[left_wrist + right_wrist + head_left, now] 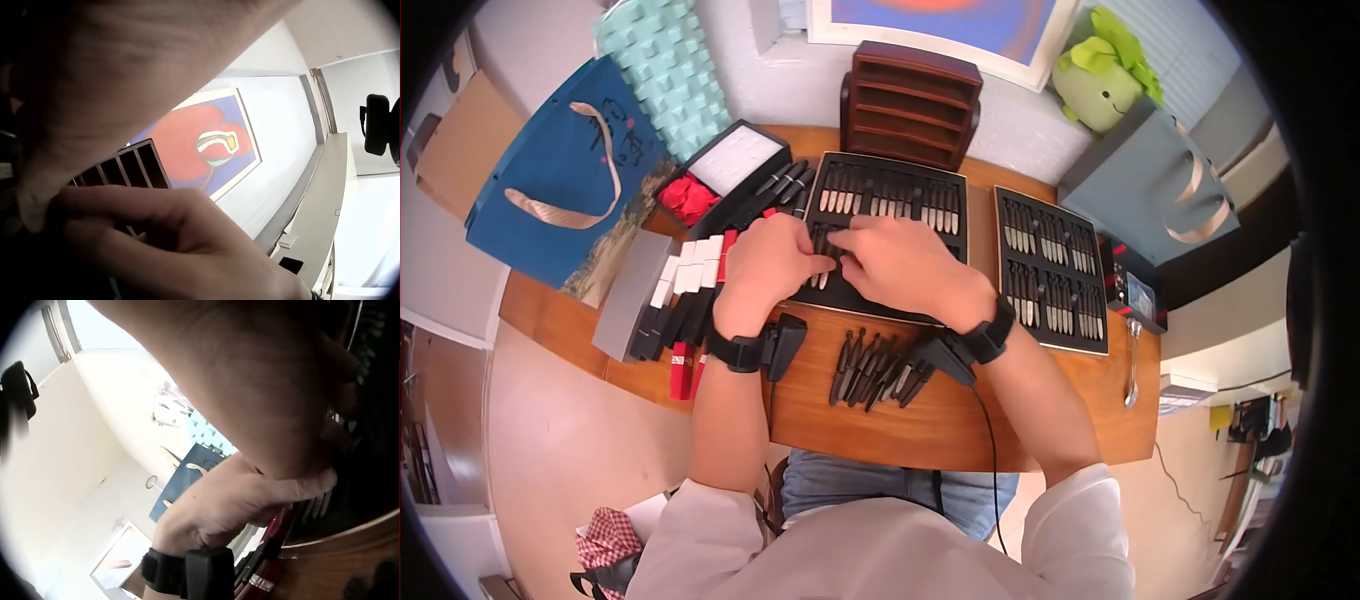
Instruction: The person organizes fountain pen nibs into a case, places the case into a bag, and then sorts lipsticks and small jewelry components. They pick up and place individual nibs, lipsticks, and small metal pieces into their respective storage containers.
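Both hands work over the lower left compartment of a black tray (880, 165) that holds rows of slim dark pens with pale ends (887, 203). My left hand (768, 265) has its thumb and index finger around a dark pen at that compartment. From the other side, my right hand (910, 262) reaches in with its index finger stretched towards the same pen; its other fingers are bent, and whether it pinches anything is hidden. The left wrist view shows the left hand (181, 237) close to the right hand (106, 94), their fingertips dark. In the right wrist view, pale pen ends lie beneath the left fingertips.
Loose dark pens (865, 368) lie at the table's front. A second filled tray (1050, 265) is at right, beside a spoon (1133, 370). White, red and black boxes (690, 275) stand left. Behind are a wooden rack (912, 105), a blue bag (550, 180) and a grey bag (1140, 180).
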A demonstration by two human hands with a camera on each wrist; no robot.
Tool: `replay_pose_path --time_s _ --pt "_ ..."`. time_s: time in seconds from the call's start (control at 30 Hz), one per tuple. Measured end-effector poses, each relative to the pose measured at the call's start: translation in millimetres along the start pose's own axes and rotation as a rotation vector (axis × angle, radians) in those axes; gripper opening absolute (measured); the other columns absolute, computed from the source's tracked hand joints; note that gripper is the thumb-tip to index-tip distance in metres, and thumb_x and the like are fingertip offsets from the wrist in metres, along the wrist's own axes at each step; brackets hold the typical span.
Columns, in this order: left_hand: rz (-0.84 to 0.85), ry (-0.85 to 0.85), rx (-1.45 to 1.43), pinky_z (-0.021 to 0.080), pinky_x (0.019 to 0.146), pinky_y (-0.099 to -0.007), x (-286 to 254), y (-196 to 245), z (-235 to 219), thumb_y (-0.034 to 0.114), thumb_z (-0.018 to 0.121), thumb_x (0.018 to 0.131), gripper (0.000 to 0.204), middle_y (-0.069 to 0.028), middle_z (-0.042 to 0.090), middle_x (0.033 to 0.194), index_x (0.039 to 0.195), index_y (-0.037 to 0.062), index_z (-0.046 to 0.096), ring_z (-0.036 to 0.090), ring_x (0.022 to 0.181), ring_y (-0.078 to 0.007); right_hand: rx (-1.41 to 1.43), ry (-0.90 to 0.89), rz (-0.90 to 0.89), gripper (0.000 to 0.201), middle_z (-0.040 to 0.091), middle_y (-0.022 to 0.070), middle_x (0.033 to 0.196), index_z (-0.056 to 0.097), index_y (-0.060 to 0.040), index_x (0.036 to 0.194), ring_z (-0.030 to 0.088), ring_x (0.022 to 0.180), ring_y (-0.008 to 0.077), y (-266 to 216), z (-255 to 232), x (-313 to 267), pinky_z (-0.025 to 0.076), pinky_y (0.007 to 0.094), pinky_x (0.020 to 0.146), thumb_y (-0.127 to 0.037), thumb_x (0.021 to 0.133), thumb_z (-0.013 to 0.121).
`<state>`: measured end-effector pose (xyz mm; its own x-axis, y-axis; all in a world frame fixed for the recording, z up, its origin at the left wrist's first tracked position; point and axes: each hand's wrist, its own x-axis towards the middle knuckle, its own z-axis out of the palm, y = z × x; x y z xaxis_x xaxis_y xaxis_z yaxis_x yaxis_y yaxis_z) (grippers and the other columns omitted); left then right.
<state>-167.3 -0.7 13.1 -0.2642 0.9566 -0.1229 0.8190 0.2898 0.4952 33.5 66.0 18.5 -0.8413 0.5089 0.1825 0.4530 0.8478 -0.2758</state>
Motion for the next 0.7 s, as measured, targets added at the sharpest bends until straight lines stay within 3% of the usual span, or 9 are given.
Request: replay_pose_path --time_s 0.07,0.1,0.13,0.2,0.23,0.37,0.5,0.6,0.7 --pt "0.139 0.184 -0.023 0.058 0.07 -0.0432 -0.1 -7.4 7.7 0.031 0.098 0.078 0.036 -0.0154 0.077 0.078 0.078 0.0015 0.077 0.077 0.076 -0.0339 0.137 0.191 -0.063 0.023 0.077 0.0173 0.1 0.084 -0.0015 0.107 0.077 0.094 0.0426 4.3 -16.3 -20.9 0.062 0.0531 0.084 -0.017 0.098 0.069" --pt "0.209 0.19 -0.105 0.053 0.063 -0.0382 1.4 -9.4 8.5 0.029 0.098 0.083 0.038 -0.0108 0.073 0.07 0.077 0.0013 0.072 0.072 0.065 -0.0242 0.18 0.175 -0.108 0.022 0.077 0.015 0.098 0.084 -0.0037 0.112 0.077 0.088 0.038 10.8 -26.7 -33.1 0.062 0.0488 0.081 -0.014 0.098 0.071" --pt "0.203 0.189 -0.118 0.053 0.063 -0.0382 0.2 -5.6 8.3 0.029 0.098 0.083 0.038 -0.0108 0.073 0.07 0.077 0.0013 0.072 0.072 0.065 -0.0242 0.176 0.162 -0.109 0.022 0.077 0.015 0.098 0.084 -0.0037 0.112 0.077 0.088 0.038 13.4 -39.1 -46.3 0.062 0.0488 0.081 -0.014 0.098 0.071" --pt "0.287 0.046 -0.404 0.046 0.057 -0.0311 -3.5 7.7 3.5 0.029 0.095 0.091 0.039 -0.0019 0.066 0.066 0.078 0.0028 0.068 0.059 0.06 -0.0101 0.4 -0.032 0.008 0.021 0.073 0.0142 0.091 0.083 -0.0039 0.114 0.07 0.072 0.0288 14.6 -58.7 -76.4 0.055 0.0392 0.066 -0.008 0.094 0.079" --pt "0.355 -0.031 -0.481 0.04 0.056 -0.0265 -8.2 17.4 3.5 0.027 0.092 0.097 0.039 0.0046 0.06 0.065 0.078 0.0047 0.066 0.05 0.063 -0.0023 0.396 -0.039 0.008 0.021 0.073 0.0142 0.091 0.083 -0.0039 0.114 0.07 0.072 0.0288 18.7 -59.7 -90.3 0.055 0.0392 0.066 -0.008 0.094 0.079" --pt "0.534 -0.206 -0.605 0.039 0.054 -0.026 -23.1 47.1 32.2 0.024 0.091 0.098 0.037 0.0036 0.061 0.064 0.079 0.0036 0.067 0.051 0.061 -0.0019 0.365 -0.025 0.034 0.013 0.074 0.013 0.087 0.083 -0.0034 0.103 0.075 0.074 0.0313 25.9 -40.9 -138.8 0.059 0.0404 0.067 -0.008 0.091 0.08" --pt "0.792 -0.265 -0.409 0.044 0.052 -0.0322 -37.7 68.7 59.3 0.021 0.088 0.097 0.033 -0.0099 0.064 0.06 0.079 0.0018 0.068 0.059 0.051 -0.019 0.244 -0.055 0.052 0.013 0.07 0.0124 0.083 0.08 -0.0034 0.1 0.072 0.075 0.0359 27.6 -25.3 -159.6 0.058 0.0457 0.066 -0.009 0.088 0.082" --pt "0.799 -0.316 -0.445 0.042 0.052 -0.0318 -44.5 76.4 63.3 0.019 0.088 0.097 0.032 -0.0089 0.063 0.059 0.08 0.0017 0.068 0.057 0.05 -0.0171 0.274 0.066 -0.047 0.016 0.068 0.0126 0.084 0.078 -0.0031 0.1 0.071 0.077 0.0384 31.7 -19.5 -165.1 0.056 0.0484 0.067 -0.012 0.087 0.083" --pt "0.77 -0.312 -0.461 0.038 0.05 -0.0285 -44.6 77.3 64.7 0.015 0.087 0.098 0.029 -0.0038 0.058 0.057 0.081 0.0019 0.068 0.051 0.05 -0.0091 0.281 0.091 -0.053 0.015 0.068 0.012 0.093 0.079 -0.0038 0.099 0.07 0.086 0.0362 37.8 -14.7 -173.7 0.057 0.0471 0.073 -0.012 0.087 0.083"
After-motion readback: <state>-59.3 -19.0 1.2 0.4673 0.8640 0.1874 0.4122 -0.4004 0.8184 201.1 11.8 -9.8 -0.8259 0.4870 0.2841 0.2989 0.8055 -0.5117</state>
